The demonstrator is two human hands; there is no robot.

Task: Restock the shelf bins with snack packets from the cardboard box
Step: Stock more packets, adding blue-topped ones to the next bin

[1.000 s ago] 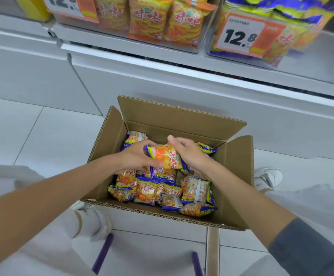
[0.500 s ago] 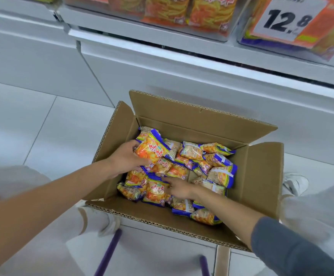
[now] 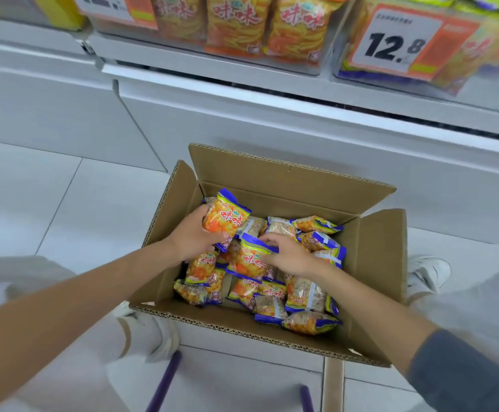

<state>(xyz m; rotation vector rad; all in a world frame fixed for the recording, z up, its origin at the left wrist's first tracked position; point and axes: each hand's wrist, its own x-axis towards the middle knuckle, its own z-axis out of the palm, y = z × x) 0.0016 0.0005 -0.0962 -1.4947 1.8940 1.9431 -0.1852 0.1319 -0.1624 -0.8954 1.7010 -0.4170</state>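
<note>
White floor tiles (image 3: 43,203) meet a pale grey-white shelving base (image 3: 272,135).

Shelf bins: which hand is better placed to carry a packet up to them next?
Left, probably. The left hand grips a lifted packet raised clear of the rest; the right hand only touches a second packet down in the cardboard box, grip unclear.

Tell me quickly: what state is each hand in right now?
Left hand: closed, holding a packet.
Right hand: closed, gripping another packet in the box.
</note>
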